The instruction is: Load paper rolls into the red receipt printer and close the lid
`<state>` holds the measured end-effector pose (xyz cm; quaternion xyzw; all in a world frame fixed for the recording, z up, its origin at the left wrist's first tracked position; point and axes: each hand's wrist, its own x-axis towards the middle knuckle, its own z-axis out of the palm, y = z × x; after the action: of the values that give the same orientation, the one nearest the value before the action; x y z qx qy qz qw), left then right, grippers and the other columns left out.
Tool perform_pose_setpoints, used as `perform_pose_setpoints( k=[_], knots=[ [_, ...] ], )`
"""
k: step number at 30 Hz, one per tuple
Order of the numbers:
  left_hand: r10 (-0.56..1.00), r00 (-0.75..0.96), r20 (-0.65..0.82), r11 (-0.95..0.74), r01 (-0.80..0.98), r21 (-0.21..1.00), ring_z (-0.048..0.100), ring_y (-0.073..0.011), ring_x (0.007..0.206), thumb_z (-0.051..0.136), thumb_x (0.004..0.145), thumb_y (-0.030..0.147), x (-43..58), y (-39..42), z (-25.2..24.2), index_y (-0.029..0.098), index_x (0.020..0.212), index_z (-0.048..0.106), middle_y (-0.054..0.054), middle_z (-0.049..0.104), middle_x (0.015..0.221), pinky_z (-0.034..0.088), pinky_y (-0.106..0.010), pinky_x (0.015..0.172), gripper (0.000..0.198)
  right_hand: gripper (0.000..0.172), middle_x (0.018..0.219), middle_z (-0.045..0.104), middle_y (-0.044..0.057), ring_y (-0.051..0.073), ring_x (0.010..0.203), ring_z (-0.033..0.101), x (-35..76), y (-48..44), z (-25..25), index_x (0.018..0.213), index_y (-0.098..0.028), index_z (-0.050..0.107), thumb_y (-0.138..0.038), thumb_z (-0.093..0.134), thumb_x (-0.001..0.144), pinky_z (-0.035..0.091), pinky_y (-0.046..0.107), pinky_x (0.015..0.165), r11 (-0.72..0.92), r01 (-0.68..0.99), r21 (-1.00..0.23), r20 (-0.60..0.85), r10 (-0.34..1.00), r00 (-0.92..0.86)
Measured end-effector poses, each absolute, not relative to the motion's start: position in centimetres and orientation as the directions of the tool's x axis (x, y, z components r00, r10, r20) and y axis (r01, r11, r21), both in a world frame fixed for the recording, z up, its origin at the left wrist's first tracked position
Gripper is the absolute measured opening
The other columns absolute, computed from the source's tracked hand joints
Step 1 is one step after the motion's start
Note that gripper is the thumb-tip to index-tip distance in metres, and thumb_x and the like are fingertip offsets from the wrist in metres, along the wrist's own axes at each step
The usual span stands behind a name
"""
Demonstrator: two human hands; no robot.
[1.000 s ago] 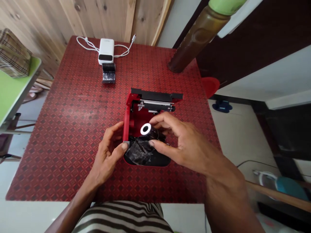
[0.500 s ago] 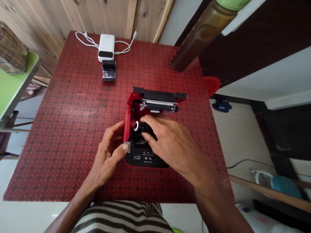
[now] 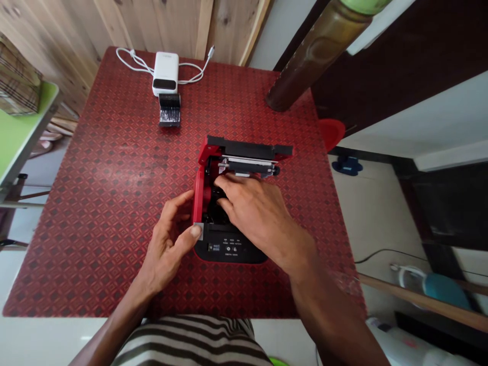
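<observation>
A red and black printer stands on the table with its lid raised and a roller bar showing under the lid. My left hand steadies its left side, thumb on the grey front corner and fingers against the red wall. Inside the open bay, my right hand has thumb and fingers closed on a black ribbon roll. Most of the roll is hidden by that hand, as is the printer's right side.
At the back of the patterned red table lie a white power bank with a white cable and a partly unrolled black ribbon. A tall brown bottle stands back right. A green table is at the left.
My right hand has moved slightly left and away from me, lowering the black roll deeper into the printer's bay; its white core end no longer shows. My left hand keeps its place.
</observation>
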<state>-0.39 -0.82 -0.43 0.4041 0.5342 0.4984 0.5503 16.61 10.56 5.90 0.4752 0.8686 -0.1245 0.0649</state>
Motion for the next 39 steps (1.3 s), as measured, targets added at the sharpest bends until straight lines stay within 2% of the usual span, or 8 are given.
perform_pose_setpoints(
  k=[6, 12, 15, 20, 24, 28, 35, 39],
  knots=[
    [0.982, -0.064, -0.177, 0.168, -0.123, 0.978, 0.073, -0.0350, 0.137, 0.076, 0.105, 0.055, -0.4, -0.7, -0.4, 0.031, 0.155, 0.065, -0.011, 0.074, 0.154, 0.060, -0.055, 0.117, 0.056, 0.047, 0.124, 0.087, 0.011, 0.028, 0.102, 0.083, 18.5, 9.2, 6.2, 0.140, -0.023, 0.075, 0.000, 0.054, 0.105, 0.067, 0.042, 0.088, 0.524, 0.784, -0.333, -0.034, 0.824, -0.566],
    [0.985, -0.068, -0.161, 0.152, -0.117, 0.981, 0.074, -0.0351, 0.137, 0.076, 0.105, 0.054, -0.5, -0.7, -0.6, 0.030, 0.153, 0.066, -0.011, 0.073, 0.155, 0.061, -0.055, 0.116, 0.055, 0.038, 0.127, 0.086, 0.009, 0.026, 0.119, 0.081, 21.4, 8.1, 7.0, 0.127, -0.024, 0.083, -0.006, 0.054, 0.110, 0.069, 0.047, 0.107, 0.624, 0.542, -0.563, 0.113, 0.708, -0.697],
    [0.986, -0.071, -0.150, 0.142, -0.106, 0.984, 0.074, -0.0345, 0.138, 0.076, 0.106, 0.053, -0.4, -0.7, -0.6, 0.030, 0.153, 0.066, -0.011, 0.074, 0.154, 0.061, -0.053, 0.116, 0.054, 0.043, 0.129, 0.086, 0.009, 0.027, 0.122, 0.080, 21.9, 8.1, 7.0, 0.127, -0.023, 0.085, -0.002, 0.054, 0.107, 0.069, 0.049, 0.109, 0.663, 0.506, -0.552, 0.126, 0.666, -0.736],
    [0.986, -0.074, -0.151, 0.143, -0.101, 0.985, 0.071, -0.0363, 0.144, 0.075, 0.106, 0.055, -0.4, -0.8, -0.7, 0.028, 0.155, 0.064, -0.012, 0.074, 0.156, 0.061, -0.053, 0.116, 0.057, 0.039, 0.118, 0.088, 0.007, 0.024, 0.107, 0.082, 21.2, 8.8, 6.5, 0.112, -0.023, 0.088, 0.004, 0.061, 0.101, 0.069, 0.042, 0.103, 0.684, 0.523, -0.508, 0.087, 0.645, -0.759],
    [0.986, -0.082, -0.147, 0.139, -0.096, 0.986, 0.073, -0.0364, 0.139, 0.075, 0.105, 0.056, -0.4, -0.8, -0.9, 0.028, 0.155, 0.065, -0.012, 0.075, 0.153, 0.062, -0.055, 0.114, 0.058, 0.032, 0.115, 0.088, 0.008, 0.024, 0.106, 0.082, 20.7, 9.4, 5.9, 0.103, -0.021, 0.085, 0.002, 0.063, 0.102, 0.066, 0.041, 0.103, 0.675, 0.540, -0.502, 0.035, 0.640, -0.768],
    [0.986, -0.084, -0.145, 0.137, -0.091, 0.986, 0.075, -0.0341, 0.135, 0.074, 0.106, 0.055, -0.4, -0.7, -0.7, 0.028, 0.155, 0.065, -0.011, 0.075, 0.154, 0.061, -0.053, 0.115, 0.056, 0.028, 0.106, 0.085, 0.007, 0.022, 0.096, 0.080, 20.8, 9.4, 5.6, 0.093, -0.021, 0.080, -0.003, 0.063, 0.106, 0.064, 0.038, 0.092, 0.635, 0.558, -0.534, 0.013, 0.666, -0.745],
    [0.985, -0.063, -0.161, 0.155, -0.101, 0.983, 0.072, -0.0369, 0.142, 0.076, 0.104, 0.057, -0.5, -0.7, -0.3, 0.028, 0.154, 0.067, -0.012, 0.075, 0.154, 0.062, -0.055, 0.115, 0.058, 0.024, 0.100, 0.079, 0.006, 0.022, 0.096, 0.074, 21.3, 7.6, 6.2, 0.095, -0.021, 0.073, -0.005, 0.063, 0.110, 0.063, 0.037, 0.087, 0.630, 0.520, -0.577, 0.224, 0.735, -0.640],
    [0.975, -0.130, -0.179, 0.170, -0.078, 0.982, 0.068, -0.0397, 0.147, 0.070, 0.108, 0.058, -1.3, -0.8, 0.0, 0.028, 0.154, 0.069, -0.013, 0.074, 0.156, 0.054, -0.061, 0.124, 0.055, 0.024, 0.098, 0.076, 0.005, 0.021, 0.092, 0.069, 21.5, 6.1, 6.6, 0.098, -0.021, 0.074, -0.005, 0.063, 0.111, 0.060, 0.037, 0.083, 0.636, 0.544, -0.547, 0.279, 0.751, -0.598]
  ],
)
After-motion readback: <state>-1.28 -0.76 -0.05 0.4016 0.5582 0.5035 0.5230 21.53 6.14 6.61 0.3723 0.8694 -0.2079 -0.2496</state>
